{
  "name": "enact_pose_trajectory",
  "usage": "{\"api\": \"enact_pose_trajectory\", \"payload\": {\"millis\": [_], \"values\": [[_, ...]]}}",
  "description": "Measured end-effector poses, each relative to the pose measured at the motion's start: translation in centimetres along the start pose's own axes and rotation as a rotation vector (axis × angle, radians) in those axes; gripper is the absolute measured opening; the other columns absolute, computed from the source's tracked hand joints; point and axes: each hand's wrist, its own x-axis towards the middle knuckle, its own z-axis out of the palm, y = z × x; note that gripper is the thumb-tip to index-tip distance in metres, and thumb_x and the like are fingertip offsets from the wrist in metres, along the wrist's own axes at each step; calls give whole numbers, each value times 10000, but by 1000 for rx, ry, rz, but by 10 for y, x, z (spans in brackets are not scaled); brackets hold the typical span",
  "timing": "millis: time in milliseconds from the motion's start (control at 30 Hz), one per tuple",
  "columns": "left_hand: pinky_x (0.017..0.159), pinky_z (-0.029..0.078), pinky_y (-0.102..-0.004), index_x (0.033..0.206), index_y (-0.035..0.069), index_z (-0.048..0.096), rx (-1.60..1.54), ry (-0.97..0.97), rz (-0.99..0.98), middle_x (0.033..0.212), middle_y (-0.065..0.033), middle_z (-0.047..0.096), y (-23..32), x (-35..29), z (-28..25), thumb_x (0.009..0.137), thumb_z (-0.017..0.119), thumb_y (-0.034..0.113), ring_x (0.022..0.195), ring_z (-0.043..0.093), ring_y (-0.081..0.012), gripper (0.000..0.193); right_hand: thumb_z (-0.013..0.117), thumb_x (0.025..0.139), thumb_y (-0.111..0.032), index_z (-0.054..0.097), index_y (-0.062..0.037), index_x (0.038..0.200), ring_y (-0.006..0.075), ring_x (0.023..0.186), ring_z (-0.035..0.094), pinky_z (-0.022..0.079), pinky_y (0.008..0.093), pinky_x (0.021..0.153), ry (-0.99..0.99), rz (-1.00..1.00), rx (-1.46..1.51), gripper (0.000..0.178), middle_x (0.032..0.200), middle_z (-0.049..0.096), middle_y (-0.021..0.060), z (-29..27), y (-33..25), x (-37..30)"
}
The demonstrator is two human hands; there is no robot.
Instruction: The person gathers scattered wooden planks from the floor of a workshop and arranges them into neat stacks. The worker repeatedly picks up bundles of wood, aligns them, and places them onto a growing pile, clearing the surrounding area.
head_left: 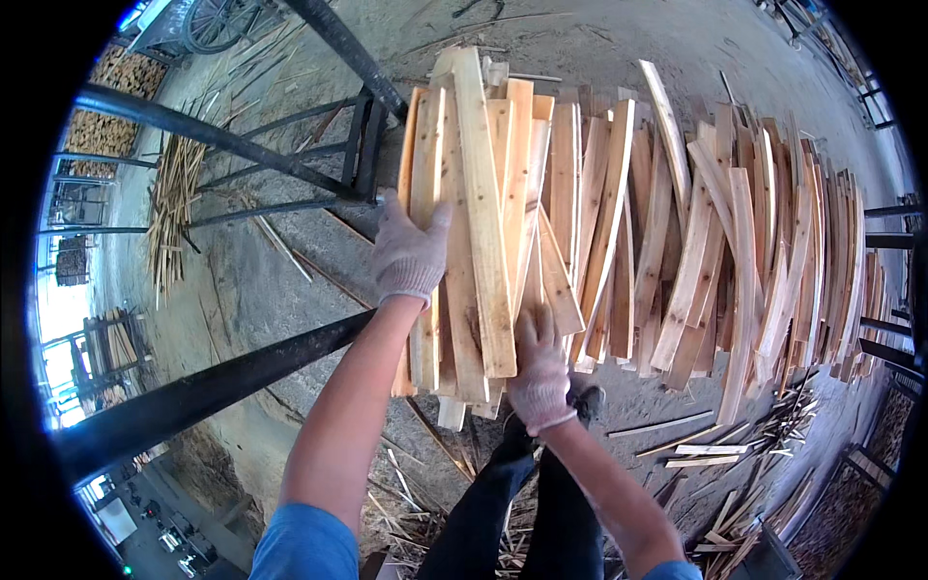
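Note:
A gloved left hand of mine [411, 246] lies at the left edge of a bundle of wooden boards [449, 290], thumb on top and fingers along the outer side, closed on that edge. One long pale board [485, 213] lies at a slant across the top of the bundle. My right hand [539, 377], also gloved, rests at the near end of the boards with its fingers stretched out onto them. Just beyond those fingers lies a shorter board [559, 275], tilted across others. The undersides of the boards and some fingertips are hidden.
A long row of stacked boards [696, 232] extends to the right. Black metal bars [222, 387] and a black frame [362, 145] stand on the left. Scrap strips [179, 203] lie on the floor at the left, with more offcuts [764, 435] at the lower right.

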Motion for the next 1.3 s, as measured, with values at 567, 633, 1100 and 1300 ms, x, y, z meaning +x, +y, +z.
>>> {"api": "enact_pose_trajectory", "payload": {"millis": [567,633,1100,1300], "values": [[1091,412,-499,1484,-8,443,-303,-113,31,1335,-303,563,-29,29,18,908,619,623,1290,520,-463,872,496,1027,-575,461,4,1184,456,820,736,571,550,743,-471,361,-119,602,772,719,247,-53,3,26],[1098,399,-512,1475,6,461,-272,-59,38,1340,-288,552,-28,24,23,911,617,606,1288,505,-463,839,487,1023,-589,527,33,1141,437,866,744,584,523,760,-509,310,-48,634,818,731,263,-45,22,37],[1105,389,-511,1451,-20,446,-179,29,64,1372,-300,535,-18,22,25,936,622,560,1297,496,-473,795,457,1010,-642,558,53,1253,458,1031,703,563,529,860,-725,186,23,742,990,724,302,-53,60,64],[1092,405,-505,1456,-51,437,-137,4,53,1377,-309,530,-17,21,26,936,597,610,1284,511,-475,857,559,1029,-476,567,-23,1234,485,931,691,544,530,806,-78,465,470,497,960,705,298,-36,53,-10]]}}
